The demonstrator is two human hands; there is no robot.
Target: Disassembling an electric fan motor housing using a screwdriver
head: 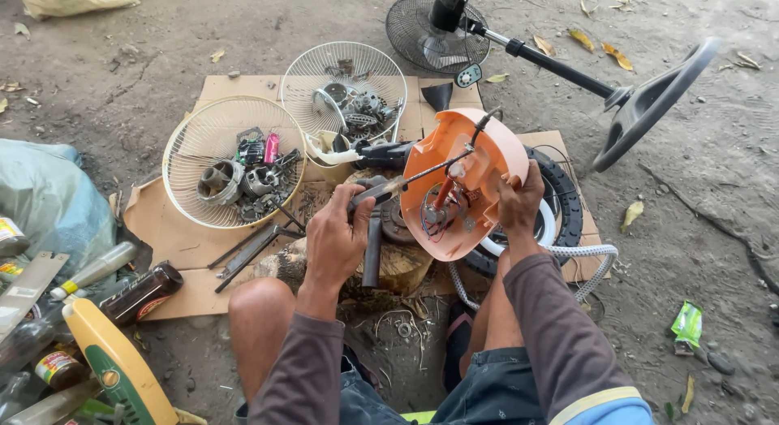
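Orange plastic housing (pixel 458 177), held tilted with its wired inside facing the camera, is gripped at its right rim by the right hand (pixel 519 204). Left hand (pixel 337 242) is closed around a screwdriver (pixel 410 180), its shaft reaching into the housing. Below sits a wooden stump (pixel 398 267). Beyond lie two fan grilles (pixel 235 161) filled with metal parts, on cardboard (pixel 174 246).

Green wrapper (pixel 687 323) on dirt at right; red-yellow labelled can (pixel 58 368) at left.
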